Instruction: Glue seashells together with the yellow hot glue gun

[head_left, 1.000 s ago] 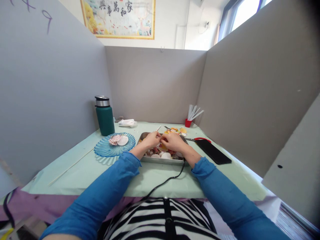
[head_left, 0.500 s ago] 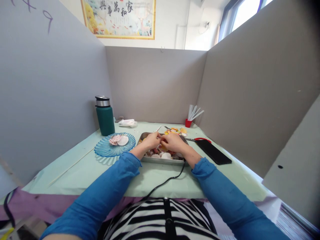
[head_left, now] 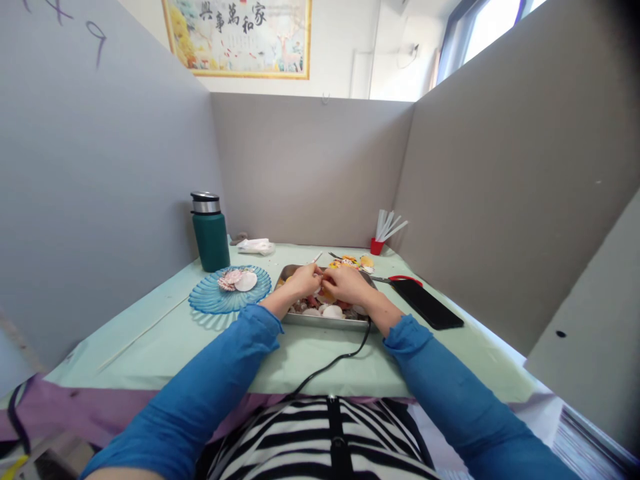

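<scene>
Both my hands meet over a metal tray [head_left: 320, 321] that holds several seashells [head_left: 333, 311]. My left hand [head_left: 304, 280] has its fingers pinched together at the tray's middle. Against it, my right hand [head_left: 345, 283] is closed the same way, fingertips nearly touching the left ones. Whatever lies between the fingertips is too small and covered to make out. To the left, a blue fluted glass plate [head_left: 200, 300] carries pink and white scallop shells [head_left: 231, 279] and a white disc [head_left: 246, 281].
A green bottle [head_left: 211, 240] stands behind the plate. Behind the tray lie small yellow-orange pieces [head_left: 347, 262] and a red cup [head_left: 377, 247] of white sticks. Red-handled scissors [head_left: 407, 279] and a black phone [head_left: 427, 305] lie right. A black cable [head_left: 330, 365] runs towards me.
</scene>
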Available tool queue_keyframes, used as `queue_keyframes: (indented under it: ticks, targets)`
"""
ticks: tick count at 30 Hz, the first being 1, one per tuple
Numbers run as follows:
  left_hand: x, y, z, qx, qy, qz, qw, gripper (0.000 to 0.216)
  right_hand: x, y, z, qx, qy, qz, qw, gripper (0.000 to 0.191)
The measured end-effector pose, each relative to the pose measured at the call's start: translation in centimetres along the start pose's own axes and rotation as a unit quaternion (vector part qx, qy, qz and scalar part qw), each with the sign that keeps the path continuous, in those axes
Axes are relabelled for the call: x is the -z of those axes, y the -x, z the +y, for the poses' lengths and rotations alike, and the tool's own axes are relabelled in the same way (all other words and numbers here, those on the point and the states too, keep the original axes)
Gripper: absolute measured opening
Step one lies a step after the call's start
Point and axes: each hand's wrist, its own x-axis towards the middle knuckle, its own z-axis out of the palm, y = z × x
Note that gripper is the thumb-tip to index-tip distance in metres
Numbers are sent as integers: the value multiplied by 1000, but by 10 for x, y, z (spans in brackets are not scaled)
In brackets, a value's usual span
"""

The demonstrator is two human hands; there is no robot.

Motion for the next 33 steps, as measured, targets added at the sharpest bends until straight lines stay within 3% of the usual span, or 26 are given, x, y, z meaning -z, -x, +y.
queue_keyframes:
  ticks: [12,33]
  targets:
    - [6,12,14,20,67,-5,997,21,1,0,0,-8,10,16,1000,27]
    - [5,13,15,24,59,-1,998,18,2,0,-1,-4,2,8,1000,26]
